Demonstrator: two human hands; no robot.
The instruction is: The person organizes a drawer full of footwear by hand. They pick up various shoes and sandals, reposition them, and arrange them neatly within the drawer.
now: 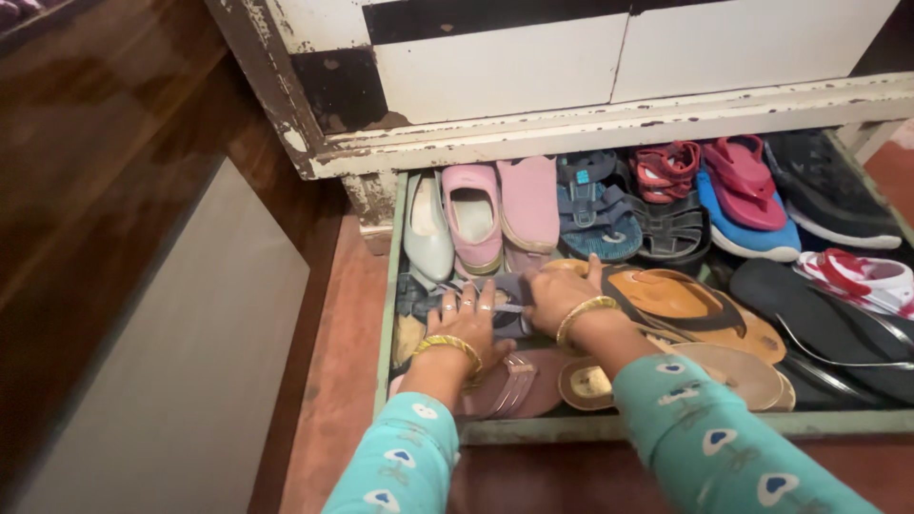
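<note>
Grey shoe [505, 303] lies pressed under both flat, spread hands, left hand [466, 324] and right hand [562, 295], crowded near the drawer [388, 286] edge.

Packages: none seen | Labels: none seen | Signs: none seen | Screens: none seen | Near fingers: footwear only

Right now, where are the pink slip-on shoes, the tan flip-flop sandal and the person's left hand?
pink slip-on shoes [473, 217]: head view, insole of the left shoe.
tan flip-flop sandal [700, 305]: head view, its footbed.
left hand [468, 324]: head view, back of hand.
</note>
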